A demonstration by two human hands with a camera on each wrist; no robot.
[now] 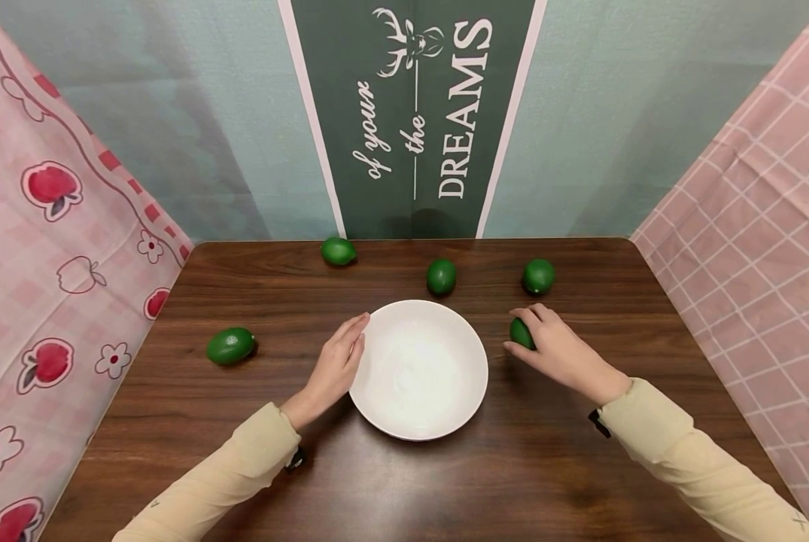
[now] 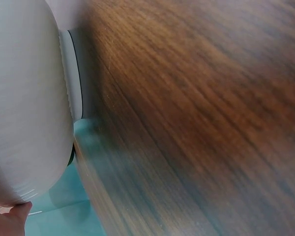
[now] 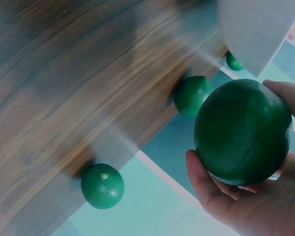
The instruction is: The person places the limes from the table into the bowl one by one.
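Plain white bowl, green limes, brown wood-grained table, pink white-gridded cloth

Both forearms reached forward; left hand angled inward, fingers nearly straight; right hand curled, palm down, in grip.

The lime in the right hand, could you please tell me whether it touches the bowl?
Apart: the head view plainly shows table between the lime and the bowl.

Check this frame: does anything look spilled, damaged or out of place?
Only the backdrop lettering looks odd, running sideways up its dark green panel. The white bowl sits upright, the lime in the right hand looks whole, and no spill shows.
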